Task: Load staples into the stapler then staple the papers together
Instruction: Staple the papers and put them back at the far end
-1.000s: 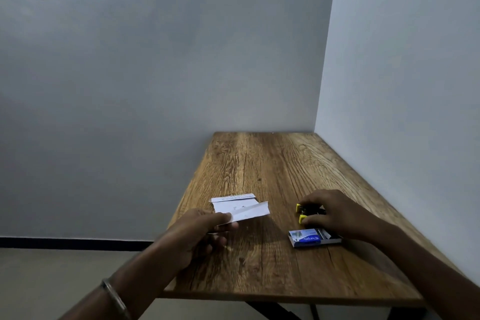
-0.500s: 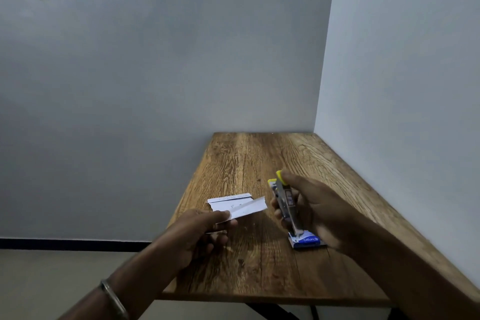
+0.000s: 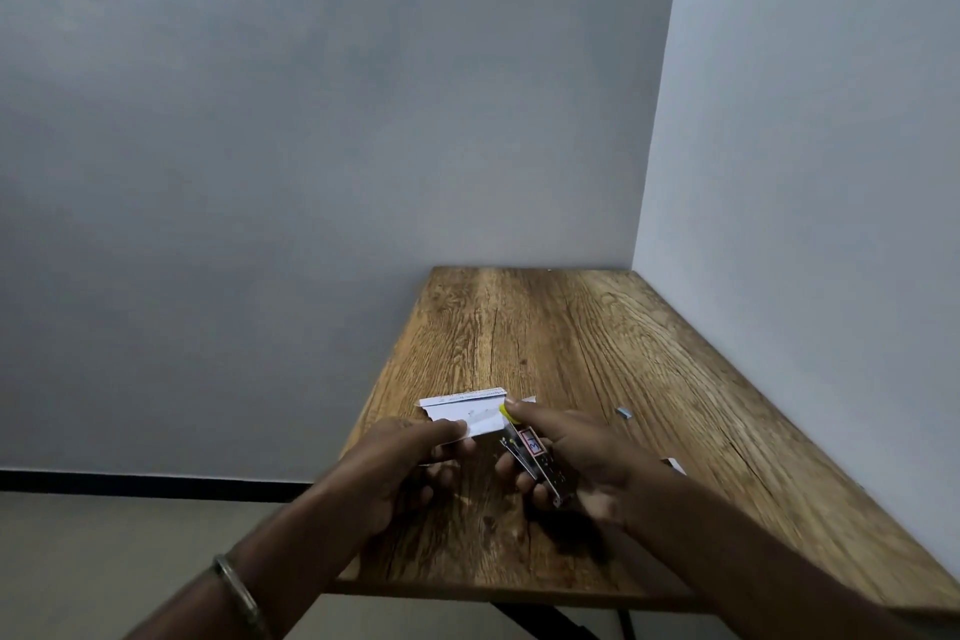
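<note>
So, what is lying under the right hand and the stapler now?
Under the right hand and the stapler only bare wood of the table shows. A pale corner peeks out beside the wrist; the forearm covers the rest, so I cannot identify it.

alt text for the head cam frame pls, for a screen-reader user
Over a wooden table in a room corner, the right hand holds a small stapler with its yellow tip at the edge of white papers pinched by the left hand. A small blue scrap lies further right.
</note>
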